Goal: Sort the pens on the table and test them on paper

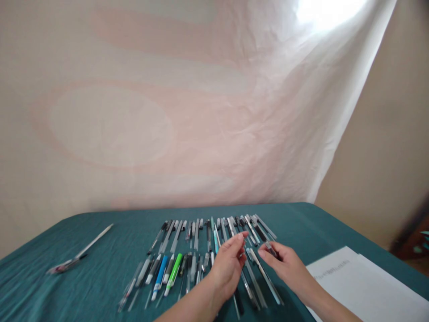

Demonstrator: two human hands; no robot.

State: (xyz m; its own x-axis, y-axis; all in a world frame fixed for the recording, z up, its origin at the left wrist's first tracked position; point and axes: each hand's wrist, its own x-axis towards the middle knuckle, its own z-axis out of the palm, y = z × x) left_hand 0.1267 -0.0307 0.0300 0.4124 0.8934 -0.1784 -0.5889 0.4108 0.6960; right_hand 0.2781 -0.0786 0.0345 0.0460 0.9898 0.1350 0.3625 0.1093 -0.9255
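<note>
Several pens, caps and thin pen parts lie in two rows on the green cloth. My left hand [229,264] is over the middle of the rows, its thumb and forefinger close together and its other fingers curled. Whether anything is between them I cannot make out. My right hand [288,267], to its right, pinches a short, dark, see-through pen piece [271,249]; whether it is a cap or part of a barrel is unclear. In the front row are a blue pen [160,277] and a green pen [173,274]. A pale pen [266,276] lies below my right hand.
White paper sheets [365,286] with faint print lie at the right. A thin white stick-like item [97,240] and a blurred clear packet [63,267] lie far left. A pale hanging sheet [201,134] closes off the back of the table [110,286].
</note>
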